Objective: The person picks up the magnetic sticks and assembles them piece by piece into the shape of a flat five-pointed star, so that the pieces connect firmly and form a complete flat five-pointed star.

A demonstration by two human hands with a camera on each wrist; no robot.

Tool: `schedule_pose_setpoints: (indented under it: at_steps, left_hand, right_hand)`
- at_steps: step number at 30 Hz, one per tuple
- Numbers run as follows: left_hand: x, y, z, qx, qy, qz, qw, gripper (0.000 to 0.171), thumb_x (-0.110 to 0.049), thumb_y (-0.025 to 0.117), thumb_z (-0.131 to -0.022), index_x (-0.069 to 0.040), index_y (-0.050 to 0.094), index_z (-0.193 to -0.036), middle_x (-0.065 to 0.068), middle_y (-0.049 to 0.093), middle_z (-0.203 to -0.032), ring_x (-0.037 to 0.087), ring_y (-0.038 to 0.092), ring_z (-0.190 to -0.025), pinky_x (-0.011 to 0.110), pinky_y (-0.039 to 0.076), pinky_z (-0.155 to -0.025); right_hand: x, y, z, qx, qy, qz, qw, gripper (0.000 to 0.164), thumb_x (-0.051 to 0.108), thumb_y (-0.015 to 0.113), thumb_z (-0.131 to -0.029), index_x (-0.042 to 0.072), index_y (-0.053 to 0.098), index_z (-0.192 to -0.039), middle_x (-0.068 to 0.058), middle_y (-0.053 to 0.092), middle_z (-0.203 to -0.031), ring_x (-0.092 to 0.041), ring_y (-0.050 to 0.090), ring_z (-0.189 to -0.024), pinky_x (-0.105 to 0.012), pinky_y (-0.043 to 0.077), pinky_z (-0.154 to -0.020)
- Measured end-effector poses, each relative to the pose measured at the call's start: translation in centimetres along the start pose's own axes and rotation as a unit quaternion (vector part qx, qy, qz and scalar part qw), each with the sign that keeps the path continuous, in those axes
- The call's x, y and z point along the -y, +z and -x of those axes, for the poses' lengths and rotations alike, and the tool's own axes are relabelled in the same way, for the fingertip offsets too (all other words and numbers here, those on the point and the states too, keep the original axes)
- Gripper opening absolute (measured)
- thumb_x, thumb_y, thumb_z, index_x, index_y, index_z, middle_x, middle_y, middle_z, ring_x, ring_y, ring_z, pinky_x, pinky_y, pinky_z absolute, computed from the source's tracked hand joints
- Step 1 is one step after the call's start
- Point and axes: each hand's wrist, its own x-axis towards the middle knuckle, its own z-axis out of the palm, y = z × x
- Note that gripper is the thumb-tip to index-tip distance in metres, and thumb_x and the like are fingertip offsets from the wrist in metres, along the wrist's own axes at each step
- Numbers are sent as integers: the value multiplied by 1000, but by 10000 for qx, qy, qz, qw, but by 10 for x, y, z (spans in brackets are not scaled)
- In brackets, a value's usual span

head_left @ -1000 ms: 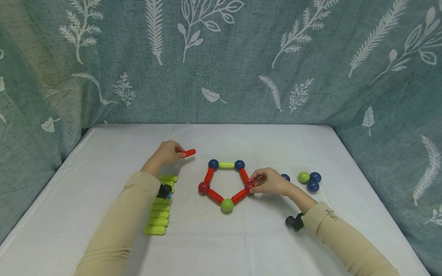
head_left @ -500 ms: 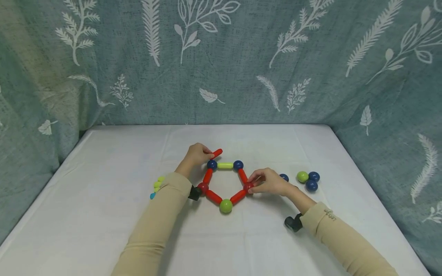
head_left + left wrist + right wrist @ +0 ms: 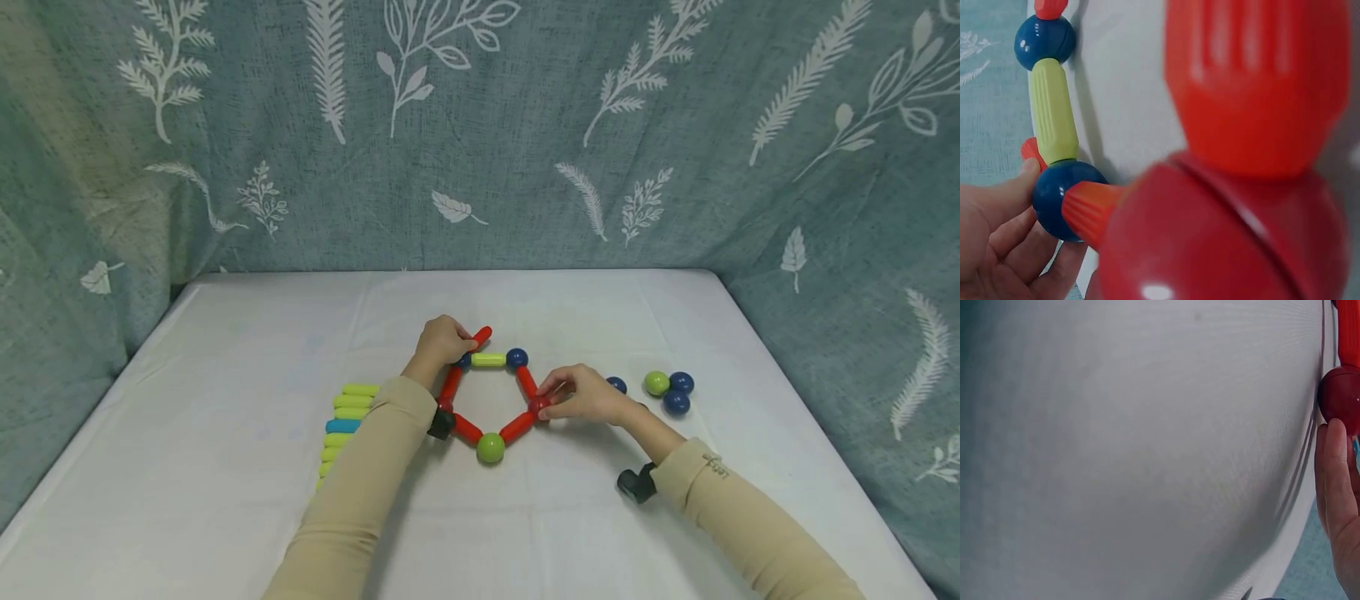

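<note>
While the left hand [image 3: 442, 343] pinches a red stick [image 3: 483, 336] at the far-left corner of a five-sided ring [image 3: 517, 428], the right hand [image 3: 583, 393] steadies the ring's right corner. The left grip closes thumb and fingers on the near end of that stick, which slants away to the right beside a blue corner ball [image 3: 1050, 206] — whether the two touch cannot be made out. The right grip holds the red corner ball [image 3: 1339, 397] between thumb and fingertips. The ring lies on the white-covered counter [image 3: 570, 542]: a lime bar [image 3: 489, 360] joins the far blue balls, red bars [image 3: 468, 430] form the other four sides, and a green ball [image 3: 491, 448] marks the near corner. To the left, partly hidden by the left sleeve [image 3: 345, 508], lies a row of lime sticks [image 3: 356, 402] with a blue stick [image 3: 342, 426] among them. A loose blue ball [image 3: 617, 384] sits just beyond the right hand, and farther right is a cluster of three balls [image 3: 677, 403] — one green, two blue. A leaf-patterned curtain [image 3: 480, 242] hangs behind.
</note>
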Motion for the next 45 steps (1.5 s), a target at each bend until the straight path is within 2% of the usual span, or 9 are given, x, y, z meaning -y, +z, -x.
schedule_pose_setpoints:
  at_steps: [5,12,19,24,30,37,45]
  left_hand:
    - [-2,1,1,-10,-74,-109,9999,21,-18,65,-86,0,69,-95,12,64,-95,21,57,-85,26,47,-67]
    - [-1,0,0,67,-109,24,9999,22,-18,63,-86,1,68,-98,13,63,-99,23,56,-90,28,48,-71]
    - [5,-4,-1,453,-125,238,9986,28,-19,61,-87,1,64,-107,14,60,-105,22,54,-90,29,48,-75]
    - [13,-12,3,627,2,274,9977,29,-18,63,-86,0,64,-108,14,60,-105,23,55,-92,32,48,-81]
    - [24,-19,11,775,194,246,9965,27,-17,65,-85,1,64,-105,12,62,-100,21,57,-83,27,51,-70]
    - [31,-28,25,789,369,174,9960,26,-13,66,-83,4,63,-103,14,64,-98,23,58,-84,28,51,-70]
    - [38,-29,39,657,333,105,9972,22,-13,70,-81,3,65,-94,10,65,-84,16,59,-69,24,50,-60]
  right_hand:
    - [1,0,0,-6,-25,4,10000,24,11,74,-75,5,66,-96,-1,63,-90,-17,58,-83,-29,50,-71]
    - [1,0,1,-7,1,24,10000,25,11,74,-75,5,66,-97,-1,63,-90,-17,58,-83,-29,50,-72]
    - [1,0,1,-1,-27,-14,10000,24,10,74,-75,5,66,-97,-1,63,-90,-16,58,-83,-29,50,-72]
    - [0,1,1,0,-67,-39,10000,24,11,74,-74,4,66,-96,-2,63,-91,-16,59,-83,-29,51,-72]
    - [-2,-1,-1,-81,-50,63,9999,25,12,74,-75,6,66,-98,-2,64,-93,-18,59,-86,-31,50,-75]
    - [-2,-5,-8,-332,-14,118,9994,25,8,70,-79,2,65,-103,-10,63,-102,-24,60,-93,-33,51,-74]
    - [4,-8,-20,-644,407,-215,9969,27,4,62,-82,1,62,-110,-15,59,-112,-24,59,-93,-32,51,-75]
